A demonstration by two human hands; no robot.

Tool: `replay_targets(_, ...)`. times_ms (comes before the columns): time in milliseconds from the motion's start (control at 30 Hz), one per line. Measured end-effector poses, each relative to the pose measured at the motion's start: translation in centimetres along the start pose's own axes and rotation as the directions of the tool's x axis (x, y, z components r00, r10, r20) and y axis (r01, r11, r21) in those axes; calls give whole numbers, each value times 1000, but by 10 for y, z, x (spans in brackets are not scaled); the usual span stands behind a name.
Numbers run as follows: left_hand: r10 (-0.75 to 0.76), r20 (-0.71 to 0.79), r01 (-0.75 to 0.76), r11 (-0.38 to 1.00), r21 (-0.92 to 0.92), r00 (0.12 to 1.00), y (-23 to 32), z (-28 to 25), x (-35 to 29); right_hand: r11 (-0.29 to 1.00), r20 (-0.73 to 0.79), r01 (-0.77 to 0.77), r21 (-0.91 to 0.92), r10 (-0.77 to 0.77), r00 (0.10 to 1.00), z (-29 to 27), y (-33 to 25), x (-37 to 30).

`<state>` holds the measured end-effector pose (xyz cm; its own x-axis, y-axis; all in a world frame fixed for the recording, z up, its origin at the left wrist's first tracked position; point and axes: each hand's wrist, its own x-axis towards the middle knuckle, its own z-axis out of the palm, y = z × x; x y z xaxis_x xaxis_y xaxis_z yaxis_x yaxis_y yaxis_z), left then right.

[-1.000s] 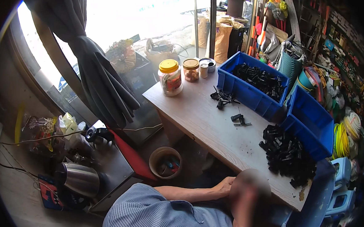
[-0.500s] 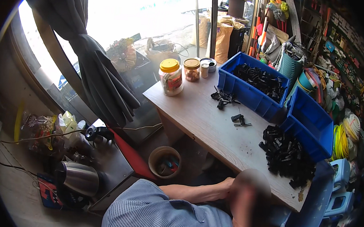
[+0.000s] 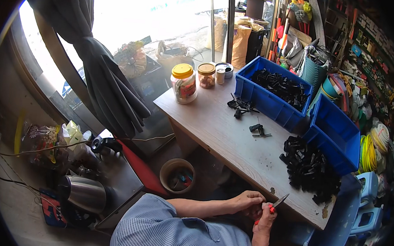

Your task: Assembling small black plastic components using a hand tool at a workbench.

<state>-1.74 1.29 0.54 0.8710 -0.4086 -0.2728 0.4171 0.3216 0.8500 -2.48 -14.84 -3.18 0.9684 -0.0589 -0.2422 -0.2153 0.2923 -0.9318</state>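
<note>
My right hand (image 3: 264,222) is closed on red-handled scissors (image 3: 281,200), just off the table's near edge. Their pointed metal blade sticks up toward the table edge, and red handle parts show between the fingers. Beside it, my left hand (image 3: 247,201) is closed with its fingertips bent together near the scissors. Whatever it holds is hidden. A heap of small black plastic parts (image 3: 310,167) lies on the table's near right. A single black part (image 3: 259,130) and a small cluster of black parts (image 3: 241,107) lie farther back.
On the wooden table (image 3: 232,139), a blue crate (image 3: 267,102) holds many black parts; another blue crate (image 3: 335,132) stands beside it. Jars (image 3: 183,85) are at the far left corner. A bucket (image 3: 177,174) stands below. A kettle (image 3: 84,194) is at left, a blue bin (image 3: 336,228) at right.
Earlier a blurred patch covered my right hand and part of the left. Now both hands show, with the scissors in the right one. The things on the table have not moved.
</note>
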Motion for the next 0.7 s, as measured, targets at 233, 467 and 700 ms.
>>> replay_targets(233,162,201,-178,982,66,966,-7,-24,-11,983,3,-117,140,118,993,7,-11,-2)
replay_targets(467,516,307,-588,570,573,800,-10,-26,-11,985,13,-114,133,113,994,10,-9,-3)
replay_targets(700,625,281,-620,427,658,728,-18,-11,-14,991,-27,-76,107,79,997,6,-2,-9)
